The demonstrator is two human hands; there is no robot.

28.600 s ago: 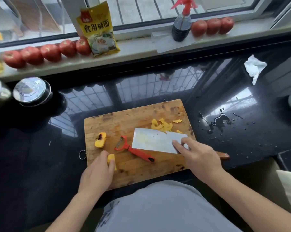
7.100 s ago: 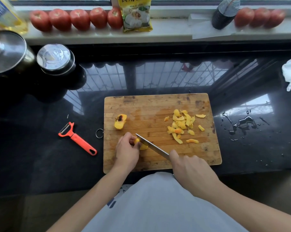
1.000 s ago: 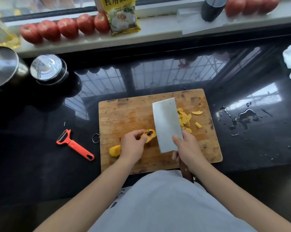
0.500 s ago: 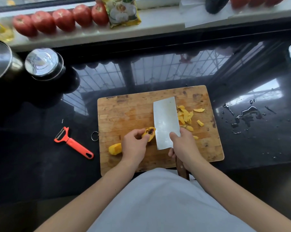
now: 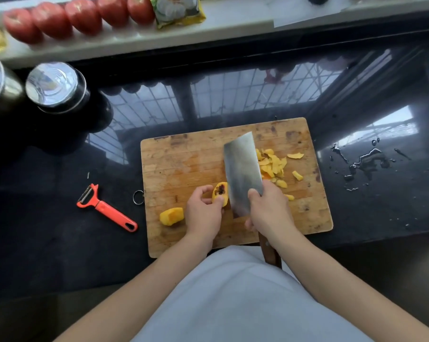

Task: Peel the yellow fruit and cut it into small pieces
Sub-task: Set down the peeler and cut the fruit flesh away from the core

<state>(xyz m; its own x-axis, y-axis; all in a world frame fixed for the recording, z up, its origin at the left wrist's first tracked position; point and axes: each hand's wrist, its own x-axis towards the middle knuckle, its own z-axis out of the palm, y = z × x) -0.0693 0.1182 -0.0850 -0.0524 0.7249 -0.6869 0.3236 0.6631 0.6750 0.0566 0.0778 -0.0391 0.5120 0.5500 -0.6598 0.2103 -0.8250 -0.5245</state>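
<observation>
Yellow fruit half [image 5: 220, 193] with dark pit hollow, pinched by left hand [image 5: 203, 213] fingers; right hand [image 5: 270, 213] gripping cleaver [image 5: 241, 169]

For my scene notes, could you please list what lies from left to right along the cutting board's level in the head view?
Red peeler → loose yellow fruit chunk → left hand holding the pitted fruit piece → cleaver → peel scraps → water puddle.

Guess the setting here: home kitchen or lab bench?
Most likely a home kitchen: a worn wooden cutting board on a glossy black counter, tomatoes lined along the windowsill, and the right hand holding a cleaver over yellow fruit.
</observation>
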